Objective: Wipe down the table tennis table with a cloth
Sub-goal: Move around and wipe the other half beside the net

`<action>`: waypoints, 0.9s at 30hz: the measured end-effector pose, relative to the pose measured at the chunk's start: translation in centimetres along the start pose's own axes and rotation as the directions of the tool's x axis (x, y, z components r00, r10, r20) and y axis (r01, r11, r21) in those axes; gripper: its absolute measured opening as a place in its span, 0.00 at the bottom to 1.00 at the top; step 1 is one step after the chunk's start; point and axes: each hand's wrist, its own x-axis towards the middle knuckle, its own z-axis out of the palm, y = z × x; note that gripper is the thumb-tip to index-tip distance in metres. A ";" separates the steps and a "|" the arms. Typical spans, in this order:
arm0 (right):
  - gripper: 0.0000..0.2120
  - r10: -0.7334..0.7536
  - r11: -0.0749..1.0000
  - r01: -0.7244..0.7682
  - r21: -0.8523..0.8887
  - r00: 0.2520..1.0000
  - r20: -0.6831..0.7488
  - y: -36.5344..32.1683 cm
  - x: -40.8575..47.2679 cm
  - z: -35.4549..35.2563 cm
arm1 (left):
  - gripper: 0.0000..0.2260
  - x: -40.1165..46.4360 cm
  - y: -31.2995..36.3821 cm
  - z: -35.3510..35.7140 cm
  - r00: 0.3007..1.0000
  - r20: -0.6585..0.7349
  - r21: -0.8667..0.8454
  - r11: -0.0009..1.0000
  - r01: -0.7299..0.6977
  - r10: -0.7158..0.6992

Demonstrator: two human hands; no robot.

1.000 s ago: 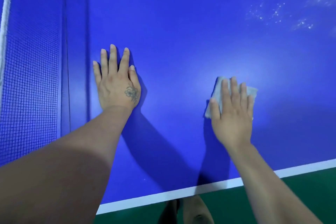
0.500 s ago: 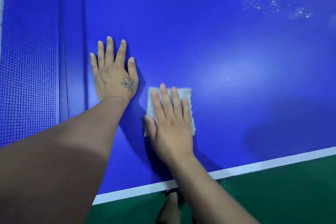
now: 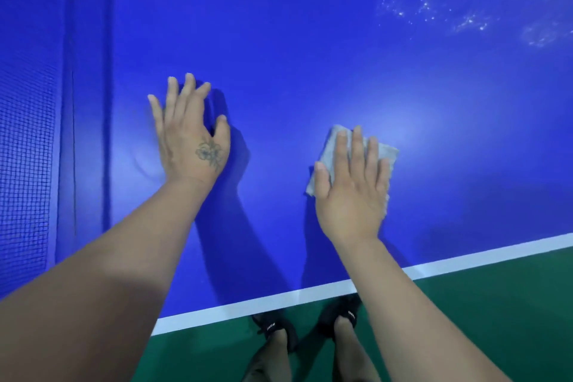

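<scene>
The cloth (image 3: 353, 158) lies flat on the blue table (image 3: 310, 40) under my right hand (image 3: 352, 186), well to the right of my left hand (image 3: 190, 133). Half a second ago the cloth and my right hand sat just beside my left wrist; now they have slid back out to the right, with a clear stretch of blue between the two hands, much as they were a second ago. My right fingers (image 3: 356, 146) are straight and spread, pressing the cloth down with the palm; its pale grey corners show past my fingertips and by my thumb. My left hand has stayed in about the same spot, but its fingers have lifted a little: they arch with the tips and thumb touching the table instead of lying flat. It holds nothing. A flower tattoo (image 3: 209, 153) shows on its back.

The table is glossy, with a soft glare beyond the cloth. Water droplets (image 3: 449, 6) speckle the far right. A white line (image 3: 279, 298) runs along the near edge. The net (image 3: 24, 149) stands at the left. Below the edge is a green floor (image 3: 496, 304), where my feet in black shoes (image 3: 274, 327) stand.
</scene>
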 end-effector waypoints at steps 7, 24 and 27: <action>0.32 -0.377 0.926 0.374 0.049 0.922 0.087 -1.8 -5.1 -0.1 | 0.26 2.8 8.6 4.1 0.998 0.044 -0.062 0.997 -0.045 0.048; 0.32 -0.208 0.978 0.208 -0.002 0.978 0.009 8.2 5.4 -1.8 | 0.30 2.6 11.0 6.4 0.994 0.097 0.336 0.942 0.022 -0.058; 0.32 -0.289 0.957 0.289 -0.002 0.957 0.028 5.4 8.0 -1.5 | 0.30 2.6 11.0 6.6 0.994 0.097 0.339 0.941 0.021 -0.057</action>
